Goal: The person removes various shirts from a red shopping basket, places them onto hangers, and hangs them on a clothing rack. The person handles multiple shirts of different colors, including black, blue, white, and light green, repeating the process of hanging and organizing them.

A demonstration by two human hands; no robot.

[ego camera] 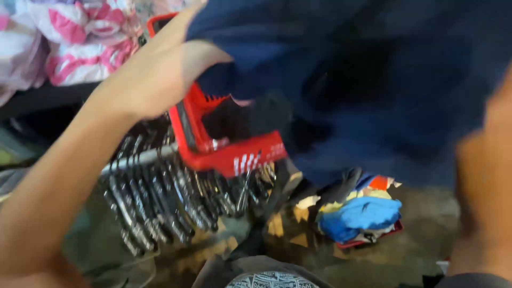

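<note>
My left hand [160, 69] reaches up and grips the edge of a large dark navy garment [373, 80] that fills the upper right of the head view. My right hand [482, 176] is blurred at the right edge, against the same garment's lower side; its fingers are hidden. The cloth hangs over a red plastic basket [234, 154] and covers most of it.
A row of black clothes hangers [170, 197] hangs from a metal rail below the basket. A heap of blue, yellow and red clothes [362, 213] lies on the floor. Pink and white fabric [80, 42] sits at the upper left.
</note>
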